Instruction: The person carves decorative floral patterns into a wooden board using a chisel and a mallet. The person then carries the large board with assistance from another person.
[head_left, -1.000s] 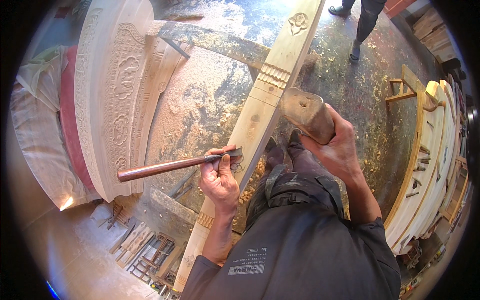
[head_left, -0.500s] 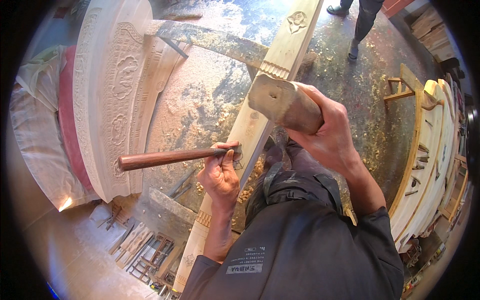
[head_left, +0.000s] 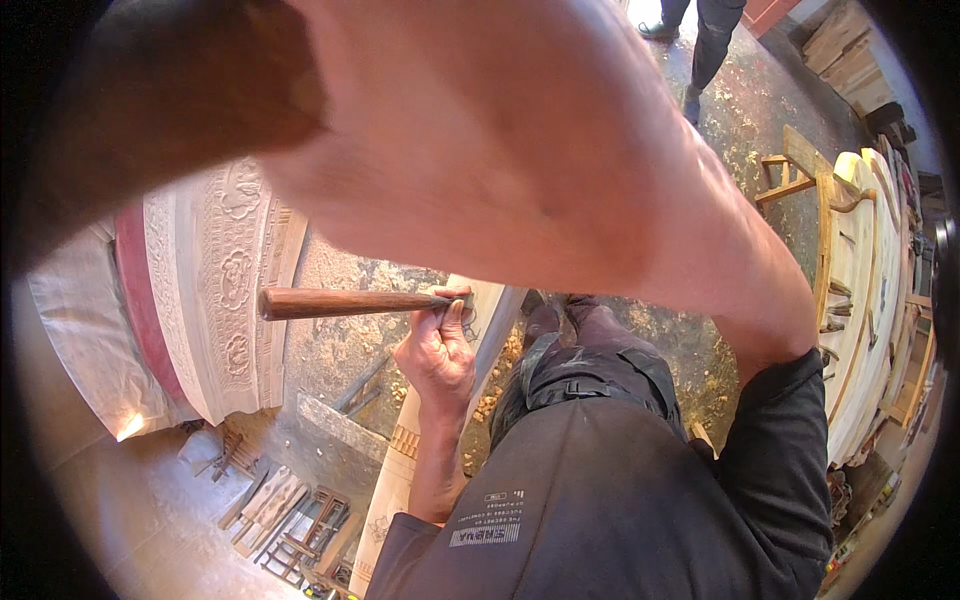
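My left hand is closed around the lower end of a carving chisel, whose long brown wooden handle points left. The chisel's tip meets the face of a long pale wooden beam, beside dark drawn lines. Raised close to the camera, my right hand grips a brown wooden mallet. That mallet is blurred and partly out of the picture at the upper left. The right hand and forearm hide the far part of the beam.
A large carved wooden panel stands at the left beside plastic sheeting. Several chisels lie on a pale wooden bench at the right. Clamps and wood pieces sit low at the left. Another person's legs show at the top.
My right hand has swung the mallet up and left, from above the beam to close before the camera. The chisel's handle has tilted slightly; my left hand stays in place.
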